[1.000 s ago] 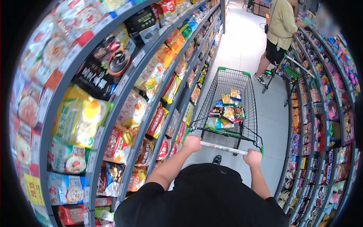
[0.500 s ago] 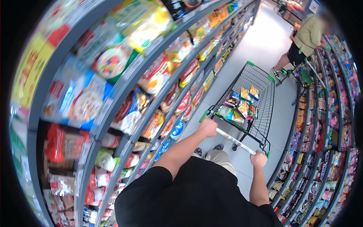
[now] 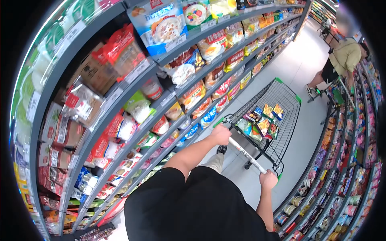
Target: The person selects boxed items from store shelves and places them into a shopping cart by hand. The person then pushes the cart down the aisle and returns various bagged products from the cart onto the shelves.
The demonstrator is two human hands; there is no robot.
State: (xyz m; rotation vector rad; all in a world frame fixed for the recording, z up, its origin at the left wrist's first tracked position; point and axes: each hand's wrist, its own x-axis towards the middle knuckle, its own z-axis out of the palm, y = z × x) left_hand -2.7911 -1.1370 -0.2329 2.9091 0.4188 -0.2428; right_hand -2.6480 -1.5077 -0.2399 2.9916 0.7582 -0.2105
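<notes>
Both my hands grip the white handle (image 3: 246, 153) of a shopping cart. Fingers of my left hand (image 3: 220, 135) wrap round the handle's left end, near a green end piece. At the right end my right hand (image 3: 268, 179) is closed on the same bar. The wire shopping cart (image 3: 288, 116) stretches ahead of me, with a green corner cap (image 3: 298, 99) at its far side. Inside lie several colourful food packets (image 3: 263, 125), bunched toward the handle end.
Tall shelves of bagged foods (image 3: 213, 45) line my left. Lower curved-looking shelves with small packs (image 3: 321, 188) run along my right. Ahead on the right a person in a light jacket (image 3: 346, 54) bends by another cart (image 3: 337, 96). Pale floor tiles (image 3: 277, 64) lie between.
The view has swung to the left and more of the left shelves shows. My hands stay on the handle. The person ahead now leans over further beside their cart.
</notes>
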